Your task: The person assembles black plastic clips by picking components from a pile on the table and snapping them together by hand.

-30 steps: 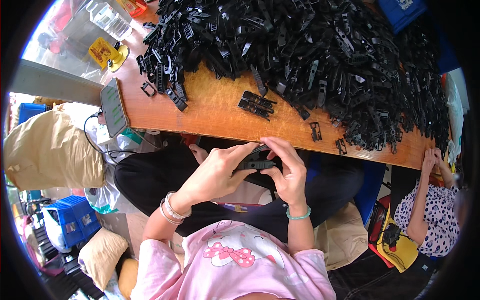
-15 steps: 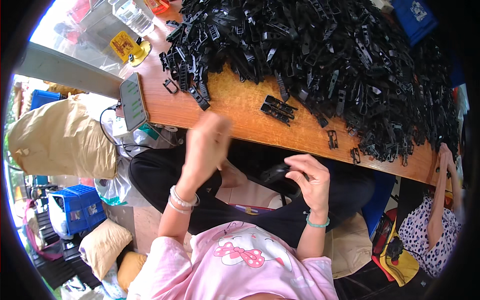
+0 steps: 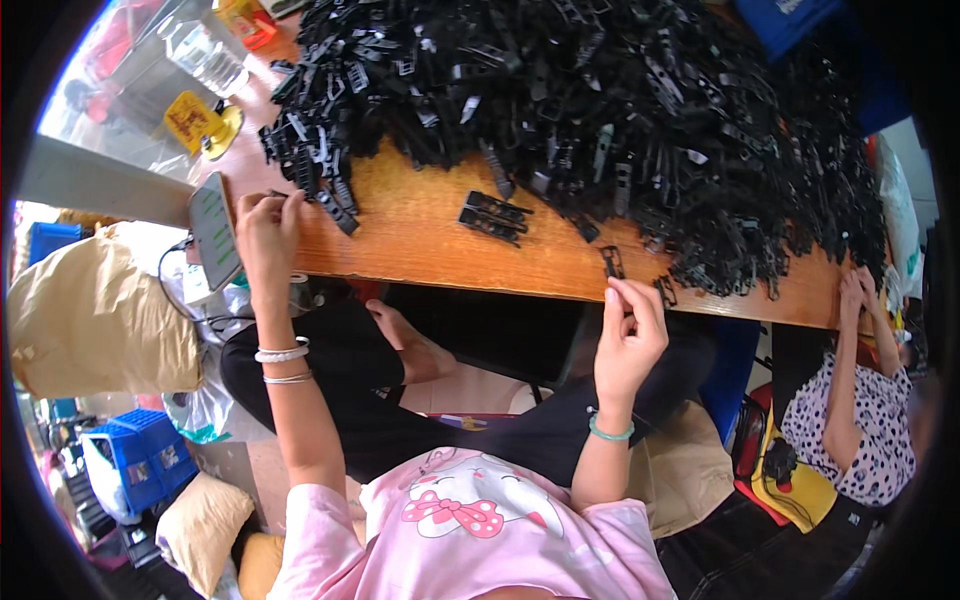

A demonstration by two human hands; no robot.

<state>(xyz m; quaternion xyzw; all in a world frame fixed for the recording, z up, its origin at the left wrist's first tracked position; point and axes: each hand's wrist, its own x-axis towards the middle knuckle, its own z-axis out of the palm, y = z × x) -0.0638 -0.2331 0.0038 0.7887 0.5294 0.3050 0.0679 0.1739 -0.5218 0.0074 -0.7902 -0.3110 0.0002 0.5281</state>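
At the table's left front edge, my left hand (image 3: 266, 245) has its fingers closed on a small black plastic frame piece, mostly hidden by the fingertips. Farther right, my right hand (image 3: 632, 340) pinches with thumb and index finger at the near end of another small black plastic frame piece (image 3: 612, 260), which lies by the table edge. Between my hands, a few black plastic clips (image 3: 495, 217) lie side by side on the wooden table (image 3: 400, 240). Behind them spreads a big heap of black plastic clips (image 3: 520, 90).
A phone-like device (image 3: 213, 232) stands beside my left hand. A yellow holder (image 3: 205, 125) and a clear bottle (image 3: 205, 60) are behind it. Another person's hands (image 3: 858, 295) are at the table's right end. A blue crate (image 3: 140, 460) stands at lower left.
My left hand has moved left and forward to the frame piece. My right hand has moved up to the table edge; the dark blurred thing at its fingers is gone. The view has shifted.
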